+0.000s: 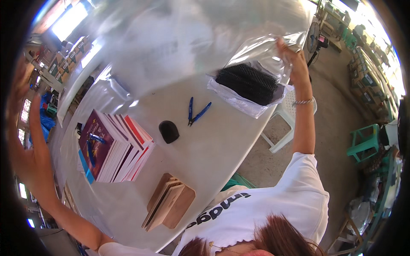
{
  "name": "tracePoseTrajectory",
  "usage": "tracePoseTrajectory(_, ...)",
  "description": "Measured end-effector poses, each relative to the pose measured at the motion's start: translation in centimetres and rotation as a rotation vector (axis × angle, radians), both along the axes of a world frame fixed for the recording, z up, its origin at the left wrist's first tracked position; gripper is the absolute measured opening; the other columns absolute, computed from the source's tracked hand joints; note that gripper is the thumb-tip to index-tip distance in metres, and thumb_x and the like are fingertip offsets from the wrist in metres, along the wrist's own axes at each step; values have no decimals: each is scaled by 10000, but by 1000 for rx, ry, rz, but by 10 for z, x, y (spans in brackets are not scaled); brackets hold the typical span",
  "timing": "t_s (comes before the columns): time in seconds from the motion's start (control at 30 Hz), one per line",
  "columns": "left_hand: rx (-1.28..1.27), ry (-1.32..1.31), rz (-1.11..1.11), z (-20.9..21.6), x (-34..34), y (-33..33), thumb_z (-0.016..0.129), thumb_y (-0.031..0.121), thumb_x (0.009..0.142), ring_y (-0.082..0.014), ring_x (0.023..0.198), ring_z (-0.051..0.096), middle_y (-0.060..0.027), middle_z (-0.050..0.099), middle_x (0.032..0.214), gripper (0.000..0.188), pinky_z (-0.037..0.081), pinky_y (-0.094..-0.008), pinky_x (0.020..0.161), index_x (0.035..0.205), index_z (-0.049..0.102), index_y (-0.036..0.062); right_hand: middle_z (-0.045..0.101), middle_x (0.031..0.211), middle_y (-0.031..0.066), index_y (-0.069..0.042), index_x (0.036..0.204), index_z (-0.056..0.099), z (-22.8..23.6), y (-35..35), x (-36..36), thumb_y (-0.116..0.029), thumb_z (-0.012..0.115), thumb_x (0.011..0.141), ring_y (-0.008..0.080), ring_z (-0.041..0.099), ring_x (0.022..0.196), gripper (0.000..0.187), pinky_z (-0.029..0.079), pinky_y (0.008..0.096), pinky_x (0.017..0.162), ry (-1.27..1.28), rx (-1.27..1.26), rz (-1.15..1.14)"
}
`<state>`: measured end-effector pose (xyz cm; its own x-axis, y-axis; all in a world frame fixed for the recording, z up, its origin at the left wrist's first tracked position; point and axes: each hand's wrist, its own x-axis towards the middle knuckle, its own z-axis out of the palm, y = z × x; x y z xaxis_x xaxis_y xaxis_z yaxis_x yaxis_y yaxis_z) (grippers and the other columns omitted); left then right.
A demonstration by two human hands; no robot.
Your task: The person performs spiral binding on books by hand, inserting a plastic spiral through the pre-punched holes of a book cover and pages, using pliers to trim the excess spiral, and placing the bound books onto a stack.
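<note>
"Cartons (369,81) stand stacked at 2 o'clock, beyond the table (188,158). What's in hand?"

"Clear plastic sheet (183,38), at 12 o'clock over the table. The right hand (289,55), toward 1 o'clock, has its fingers closed on the edge."

"And the left hand (26,143)?"

"At 9 o'clock, too blurred to tell whether its fingers grip anything."

"How would the sheet handle?"

"Light, limp and slippery, I'd judge, easily creased; best held at both near corners."

"Which way does it point?"

"Its near edge slants up toward 2 o'clock; the rest leaves view, so its long axis is unclear."

"Nearby?"

"Black bristled bundle (247,83) below the right hand, blue cutters (196,117) mid-table."
</note>
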<state>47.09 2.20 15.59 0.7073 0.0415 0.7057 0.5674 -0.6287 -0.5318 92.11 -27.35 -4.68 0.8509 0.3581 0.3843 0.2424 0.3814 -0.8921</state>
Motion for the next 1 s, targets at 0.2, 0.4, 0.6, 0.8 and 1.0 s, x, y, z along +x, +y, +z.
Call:
tracePoseTrajectory(0.2, -126, 161, 198, -33, 8, 2, 486, 187, 969, -270, 1275, 459, -89, 482, 1379, 349, 368, -428, 1054, 1313, 537, 151, 626, 1148, 98, 49, 1211, 566, -56, -71, 187, -43, 626, 866, 197, 605, 1037, 363, 473, 298, 933, 331, 136, -252)
tracePoseTrajectory(0.4, -500, 118, 293, -73, -45, 9, 486, 134, 960, -308, 1227, 481, -151, 506, 1318, 342, 375, -422, 1028, 1290, 529, 54, 636, 955, 87, 30, 1068, 627, -83, -94, 264, -39, 575, 838, 204, 612, 791, 246, 512, 308, 659, 131, -285, -501)
tracePoseTrajectory(0.6, -767, -17, 567, -187, -184, 30, 502, 131, 954, -356, 1177, 504, -175, 556, 1243, 299, 382, -424, 1011, 1227, 555, 21, 652, 923, 135, 2, 994, 627, -96, -127, 309, -102, 440, 899, 254, 657, 852, 234, 548, 389, 734, -542, -1665, -822)
tracePoseTrajectory(0.8, -730, -14, 652, -284, -265, -24, 490, 138, 935, -380, 1105, 529, -204, 555, 1178, 306, 421, -423, 958, 1199, 563, 1, 657, 874, 212, -21, 995, 628, -96, -119, 357, -212, 413, 933, 315, 667, 795, 294, 547, 417, 750, -482, -1674, -980)
tracePoseTrajectory(1.0, -611, -73, 554, -316, -249, -75, 526, 26, 914, -382, 943, 603, -210, 639, 1017, 164, 473, -462, 888, 1038, 610, -39, 641, 968, 289, 11, 972, 679, -108, -119, 375, -391, 396, 936, 385, 613, 1010, 493, 477, 482, 877, -379, -1653, -1070)
